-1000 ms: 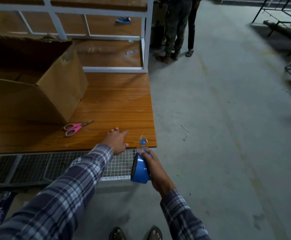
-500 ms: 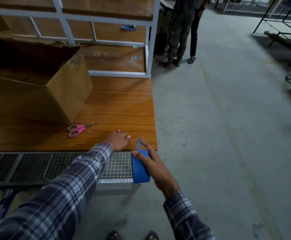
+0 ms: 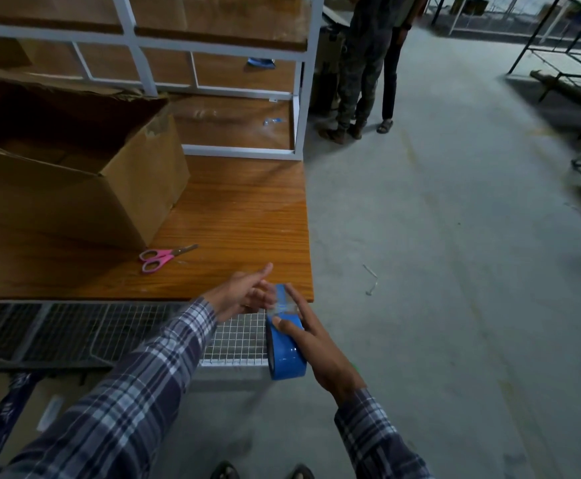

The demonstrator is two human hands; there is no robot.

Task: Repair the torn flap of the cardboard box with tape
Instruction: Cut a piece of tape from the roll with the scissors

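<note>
A large open cardboard box (image 3: 74,188) stands on the left of the wooden table (image 3: 247,219), its torn top edges ragged. My right hand (image 3: 313,337) grips a blue tape roll (image 3: 285,354) just off the table's near right corner. My left hand (image 3: 244,295) is right beside it, thumb raised and fingers at the loose strip of tape coming off the roll's top. Whether those fingers pinch the strip is hard to tell. Pink-handled scissors (image 3: 161,257) lie on the table in front of the box.
A white metal shelf frame (image 3: 299,98) rises at the table's back. Wire mesh (image 3: 237,337) hangs below the table's front edge. Two people's legs (image 3: 368,81) stand on the concrete floor beyond the shelf. Metal racks (image 3: 576,63) are at the far right.
My left hand has lifted off the table edge and moved right to the tape roll. The right hand has turned the roll and brought it up a little toward the table corner.
</note>
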